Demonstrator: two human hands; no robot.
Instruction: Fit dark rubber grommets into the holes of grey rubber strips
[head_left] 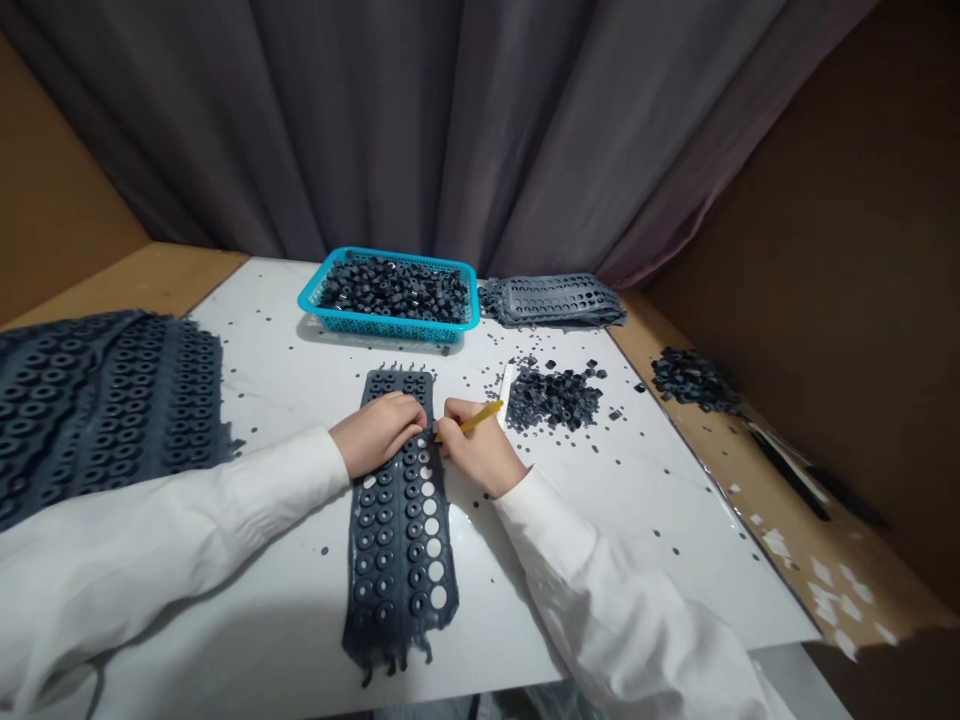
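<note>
White sleeves (622, 610): left hand (377, 433) curled on punched rubber strip (401, 560), right hand (480, 447) gripping yellow tool (471, 421) beside heaped rubber pieces (551, 398).

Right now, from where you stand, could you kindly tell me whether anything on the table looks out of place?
Yes. Dark crumbs are scattered over the white table, away from the pile of rings. On the dark strip, the right-hand column's lower holes are empty, unlike the filled columns beside them.
</note>
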